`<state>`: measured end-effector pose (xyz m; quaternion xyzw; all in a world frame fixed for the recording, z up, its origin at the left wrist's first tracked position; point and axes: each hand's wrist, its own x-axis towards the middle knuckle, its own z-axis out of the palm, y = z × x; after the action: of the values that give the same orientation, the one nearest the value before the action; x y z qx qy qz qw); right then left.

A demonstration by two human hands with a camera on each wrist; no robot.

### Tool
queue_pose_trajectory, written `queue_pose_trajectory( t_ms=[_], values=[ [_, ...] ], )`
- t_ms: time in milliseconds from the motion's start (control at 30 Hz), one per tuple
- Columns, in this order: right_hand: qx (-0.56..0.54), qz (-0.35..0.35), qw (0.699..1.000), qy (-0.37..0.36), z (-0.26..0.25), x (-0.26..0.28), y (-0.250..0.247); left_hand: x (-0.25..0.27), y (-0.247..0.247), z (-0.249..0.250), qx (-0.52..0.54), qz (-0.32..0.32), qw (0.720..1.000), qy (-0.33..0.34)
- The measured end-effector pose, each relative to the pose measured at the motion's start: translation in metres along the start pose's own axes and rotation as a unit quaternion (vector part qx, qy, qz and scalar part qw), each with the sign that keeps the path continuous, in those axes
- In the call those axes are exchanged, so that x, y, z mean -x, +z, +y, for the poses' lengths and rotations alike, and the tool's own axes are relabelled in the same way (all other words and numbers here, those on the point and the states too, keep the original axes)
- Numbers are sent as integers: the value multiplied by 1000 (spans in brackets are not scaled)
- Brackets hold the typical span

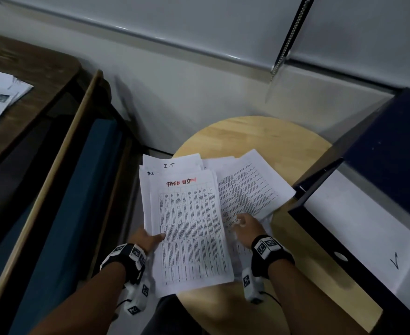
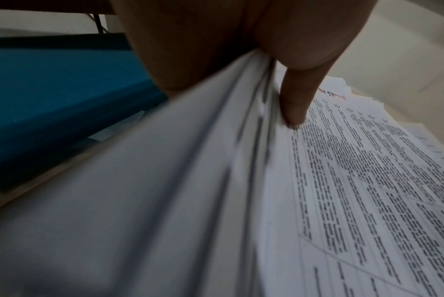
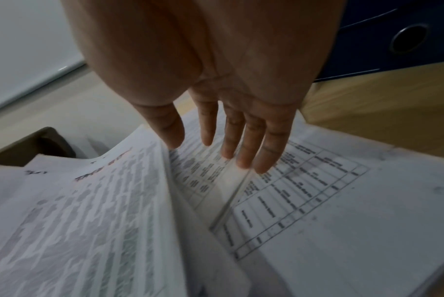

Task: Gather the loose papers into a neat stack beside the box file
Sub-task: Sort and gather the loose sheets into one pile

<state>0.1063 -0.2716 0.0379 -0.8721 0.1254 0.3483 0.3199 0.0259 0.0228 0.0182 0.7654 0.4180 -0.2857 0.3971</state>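
**Head view: papers half gathered on the round counter**

I am seeing my left hand (image 1: 148, 238) pinching a thick bundle of papers (image 1: 189, 228), thumb on top, fingers beneath. My right hand (image 1: 246, 228) is lying spread, fingers straight, on the loose sheets (image 1: 250, 187) fanning out right of that grip. Right of both, the box file (image 1: 368, 213) is sitting open on the counter (image 1: 252, 136), touching the sheets' corner.

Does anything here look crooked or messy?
Yes. The papers on the round table are fanned at different angles, and the bundle gripped by the left hand overhangs the table's edge.
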Motion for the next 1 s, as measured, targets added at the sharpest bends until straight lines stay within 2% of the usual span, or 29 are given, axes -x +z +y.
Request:
queue_pose_trajectory(
  t_ms=[100,200,367,500,667,733,833,967,1000],
  values=[
    [-23,78,995,60,15,-9,-9,-4,2,0,0,1,1000,2],
    [-115,126,978,118,24,-14,-16,-9,3,-2,-9,3,1000,6],
    [-331,172,918,134,39,-37,-9,-12,6,-3,-4,7,1000,7],
    [-398,172,891,133,36,-40,-3,-16,8,-4,-15,10,1000,10],
    [-476,142,849,181,45,-45,1,-18,8,-5,-31,6,999,8],
    [-479,154,847,171,45,-50,8,-18,10,-5,-29,8,1000,9],
    [-461,152,862,145,35,-46,8,-15,10,-4,-28,13,999,10],
    [-471,142,861,132,34,-41,-4,-17,8,-4,-29,6,1000,6],
    [-490,124,852,136,34,-42,-6,-17,8,-3,-26,7,1000,8]
  ],
)
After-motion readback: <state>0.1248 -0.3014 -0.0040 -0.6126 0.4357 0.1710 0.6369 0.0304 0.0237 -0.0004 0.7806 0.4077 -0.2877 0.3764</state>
